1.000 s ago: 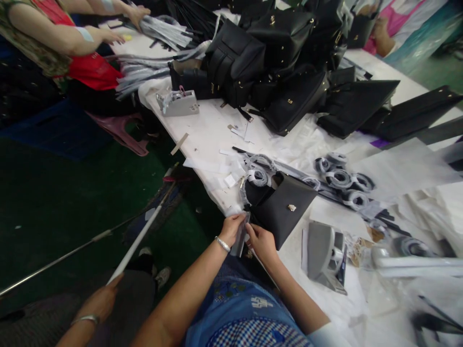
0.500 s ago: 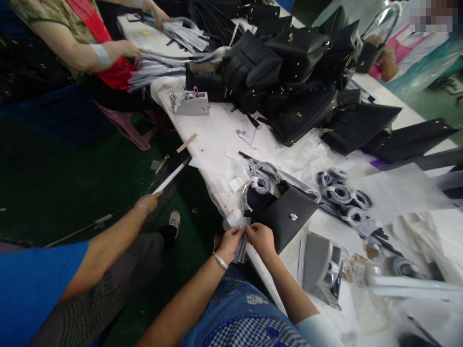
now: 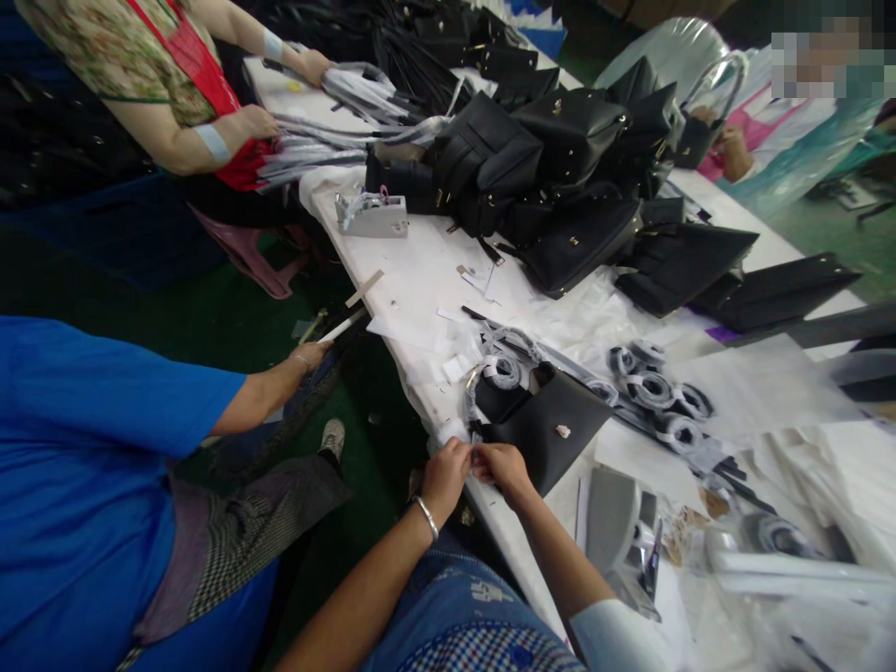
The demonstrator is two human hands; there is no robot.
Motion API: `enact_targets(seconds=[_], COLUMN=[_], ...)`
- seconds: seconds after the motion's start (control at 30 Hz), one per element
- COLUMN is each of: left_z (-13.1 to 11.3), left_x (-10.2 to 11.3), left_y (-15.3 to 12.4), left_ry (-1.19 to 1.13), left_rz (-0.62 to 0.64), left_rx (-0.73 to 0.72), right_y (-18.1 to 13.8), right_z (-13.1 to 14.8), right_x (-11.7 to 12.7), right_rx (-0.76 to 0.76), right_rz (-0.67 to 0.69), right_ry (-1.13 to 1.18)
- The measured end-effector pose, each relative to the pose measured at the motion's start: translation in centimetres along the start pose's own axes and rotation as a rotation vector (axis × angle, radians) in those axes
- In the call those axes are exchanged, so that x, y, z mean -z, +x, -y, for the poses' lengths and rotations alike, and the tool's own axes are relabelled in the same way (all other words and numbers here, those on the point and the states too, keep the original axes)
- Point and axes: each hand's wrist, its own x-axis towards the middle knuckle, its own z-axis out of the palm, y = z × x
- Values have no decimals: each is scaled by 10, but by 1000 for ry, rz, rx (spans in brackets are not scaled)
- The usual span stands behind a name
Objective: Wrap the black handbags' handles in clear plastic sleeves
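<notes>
My left hand, with a silver bracelet at its wrist, is closed in a pinch at the table's near edge. Close beside it, fingertips almost meeting, my right hand pinches too. What lies between the fingers is small and mostly hidden; I cannot make it out. Just beyond the hands lies a black handbag with a metal clasp, its near edge by my right hand. The bag's handle is wrapped in clear plastic. A coiled, plastic-wrapped strap rests on the bag's far side.
Grey tape dispensers stand to the right and at the table's far left. Several wrapped strap coils lie right of the bag. Black handbags are piled farther back. A co-worker in blue is at my left, holding a white rod; others work beyond.
The grey plastic-wrapped strip hanging below my hands is now out of sight. My hands stay together by the bag. The co-worker in blue has come farther into view from the left.
</notes>
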Motion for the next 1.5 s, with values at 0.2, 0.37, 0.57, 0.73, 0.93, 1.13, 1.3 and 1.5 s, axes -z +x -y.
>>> enact_targets(seconds=[0.2,0.37,0.57,0.73,0.93,1.13,1.3,1.5], left_z=[-5,-10,-15,-1,1,1,4,5], left_x=[2,-1,13,21,3,-1,-3,-1], left_y=[0,-15,-38,-19,-3,-8,-10,-9], left_ry=[183,147,-116,-343,-699,-792,-784,-744], left_rz=[80,94,19,-101,137,142,119,104], left_rx=[-91,-122,-14,301,555,687,681,641], right_y=[3,10,14,10,9,-1,-27,-67], right_z=[-1,-10,-16,-15,-18,-13,-10,-43], right_x=[-3,-5,-6,-8,-8,-14,-10,42], right_rx=[-31,-14,42,81,167,292,379,370], right_rz=[39,28,-2,-6,1,-96,-210,-557], right_ry=[115,79,65,70,42,-26,-53,-28])
